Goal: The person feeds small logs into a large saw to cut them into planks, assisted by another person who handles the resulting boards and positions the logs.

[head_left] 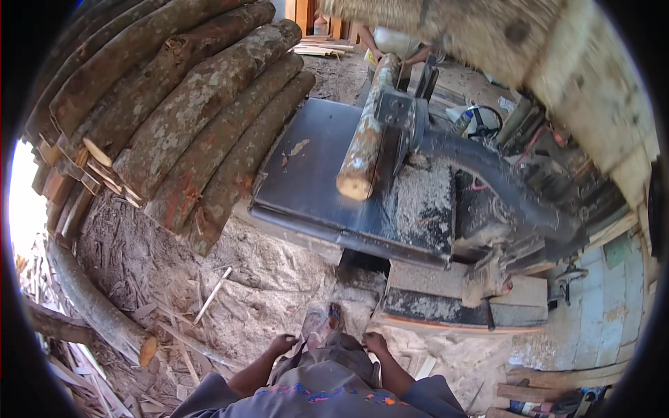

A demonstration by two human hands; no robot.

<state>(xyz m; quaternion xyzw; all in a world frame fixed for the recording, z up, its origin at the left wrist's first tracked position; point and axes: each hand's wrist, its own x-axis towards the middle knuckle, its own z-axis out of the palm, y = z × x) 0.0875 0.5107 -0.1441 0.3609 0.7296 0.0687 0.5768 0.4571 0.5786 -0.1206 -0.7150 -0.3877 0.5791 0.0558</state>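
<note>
My left hand (pixel 282 345) is low in front of me, its fingers curled beside the left edge of my dark apron (pixel 331 366). On the other side, my right hand (pixel 375 343) is also closed, close to the apron's right edge. Whether either hand grips the cloth is too small to make out. Beyond them stands a saw table (pixel 313 157) with a dark metal top. A barked log (pixel 362 153) lies on it against the saw's dark upright guide (pixel 404 115). At the log's far end, another person's hand (pixel 380 57) is on it.
Large logs (pixel 209 90) are piled on the left. A shorter log (pixel 97 299) and wood scraps lie on the sawdust-covered ground (pixel 265 279). Sawdust coats the machine's right side (pixel 421 209). A handwheel (pixel 573 274) juts out at right, near boards (pixel 568 376).
</note>
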